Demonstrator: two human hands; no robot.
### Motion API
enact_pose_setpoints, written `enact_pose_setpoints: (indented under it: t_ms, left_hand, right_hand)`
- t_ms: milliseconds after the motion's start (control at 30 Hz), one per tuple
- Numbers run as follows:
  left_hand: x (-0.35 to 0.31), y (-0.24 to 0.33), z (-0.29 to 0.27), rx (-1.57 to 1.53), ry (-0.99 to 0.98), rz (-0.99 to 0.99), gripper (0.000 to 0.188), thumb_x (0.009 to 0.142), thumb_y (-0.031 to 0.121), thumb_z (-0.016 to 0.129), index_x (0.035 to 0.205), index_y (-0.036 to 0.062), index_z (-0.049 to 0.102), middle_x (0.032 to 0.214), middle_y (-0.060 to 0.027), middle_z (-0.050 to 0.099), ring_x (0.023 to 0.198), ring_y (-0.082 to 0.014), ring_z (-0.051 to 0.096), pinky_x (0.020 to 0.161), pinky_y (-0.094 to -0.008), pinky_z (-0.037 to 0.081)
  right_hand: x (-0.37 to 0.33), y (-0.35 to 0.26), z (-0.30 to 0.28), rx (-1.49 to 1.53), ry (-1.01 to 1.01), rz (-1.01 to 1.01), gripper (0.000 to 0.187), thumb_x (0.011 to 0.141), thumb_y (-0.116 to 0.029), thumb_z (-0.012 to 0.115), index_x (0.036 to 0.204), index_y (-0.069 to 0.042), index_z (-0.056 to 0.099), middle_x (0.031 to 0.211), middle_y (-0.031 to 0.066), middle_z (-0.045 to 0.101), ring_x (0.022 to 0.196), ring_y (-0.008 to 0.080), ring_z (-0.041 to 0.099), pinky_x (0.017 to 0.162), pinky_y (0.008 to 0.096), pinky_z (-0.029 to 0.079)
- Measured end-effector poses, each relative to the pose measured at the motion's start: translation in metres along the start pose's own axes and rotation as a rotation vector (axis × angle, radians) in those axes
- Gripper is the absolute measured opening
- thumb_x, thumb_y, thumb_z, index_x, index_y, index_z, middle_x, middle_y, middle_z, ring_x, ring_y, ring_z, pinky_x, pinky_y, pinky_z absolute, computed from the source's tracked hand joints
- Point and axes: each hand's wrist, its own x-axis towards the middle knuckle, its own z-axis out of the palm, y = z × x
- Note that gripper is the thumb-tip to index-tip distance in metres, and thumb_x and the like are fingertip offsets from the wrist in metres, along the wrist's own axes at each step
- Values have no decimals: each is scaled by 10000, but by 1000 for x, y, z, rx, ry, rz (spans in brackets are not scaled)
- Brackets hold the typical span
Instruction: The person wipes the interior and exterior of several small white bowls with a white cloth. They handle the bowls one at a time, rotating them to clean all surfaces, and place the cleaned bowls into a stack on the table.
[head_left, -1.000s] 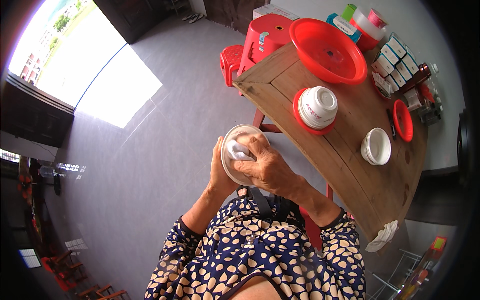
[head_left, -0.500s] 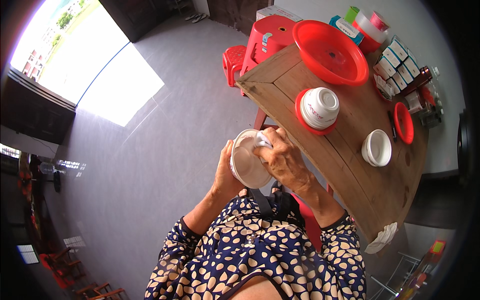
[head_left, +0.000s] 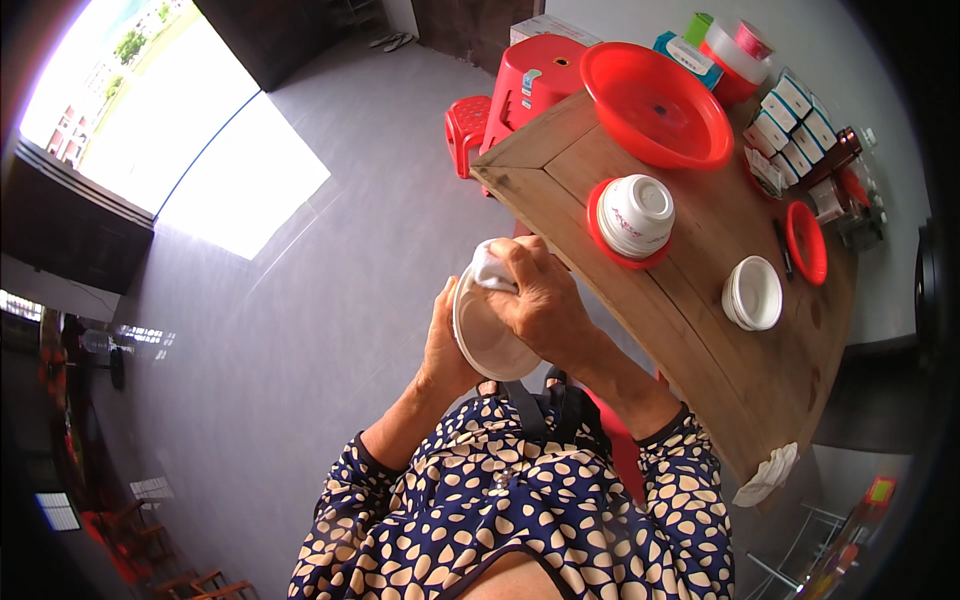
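Note:
A white bowl [head_left: 492, 335] is held tilted in front of my lap, its open side facing up toward me. My left hand [head_left: 446, 335] grips it from the left, fingers curled around the outer wall and partly hidden behind it. Pinched in my right hand [head_left: 545, 305] is a white cloth [head_left: 493, 268], pressed over the bowl's far rim. Right of my hands, on the wooden table [head_left: 700, 330], upside-down white bowls [head_left: 638, 215] are stacked on a red plate [head_left: 597, 236]. Farther right stands another small stack of white bowls [head_left: 755, 295], upright.
A large red basin [head_left: 660, 105] sits at the table's far end, beside red plastic stools [head_left: 535, 85]. Along the wall are stacked small boxes [head_left: 790, 125] and a red oval tray [head_left: 807, 243]. A crumpled white cloth [head_left: 768, 475] hangs at the near table corner.
My right hand has moved the cloth left and away from me, from inside the bowl's right side up to its far rim. The bowl has shifted slightly left.

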Motion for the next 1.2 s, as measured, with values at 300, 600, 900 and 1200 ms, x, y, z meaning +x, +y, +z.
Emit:
enact_pose_setpoints:
  t_ms: [300,600,900,1200]
  left_hand:
    - [12,-11,-21,-38,70,74,607,950,541,261,1301,91,468,1246,-116,553,1137,-251,543,971,-404,442]
    - [13,-16,-21,-82,-66,240,476,976,435,337,1365,160,344,1287,-90,483,1166,-230,498,985,-386,434]
    - [10,-14,-30,-53,-111,210,620,932,572,258,1368,141,346,1322,-136,445,1221,-287,454,1038,-425,376]
    - [2,-7,-20,-57,-65,181,703,904,640,287,1317,93,446,1292,-147,493,1204,-321,469,1041,-477,369]
  right_hand:
    - [-31,-5,13,-139,-295,166,99,662,-47,671,751,-4,675,901,115,578,854,263,575,642,327,535]
    - [-8,-20,4,340,-71,653,184,800,-99,669,976,-55,640,871,163,606,780,322,629,688,368,516]
    - [2,-33,6,913,-41,690,256,845,19,571,1094,-41,592,1047,103,607,978,187,587,851,295,484]
    - [-1,-19,-6,895,-186,327,273,731,46,625,968,-89,610,1036,99,569,1006,237,538,889,356,423]
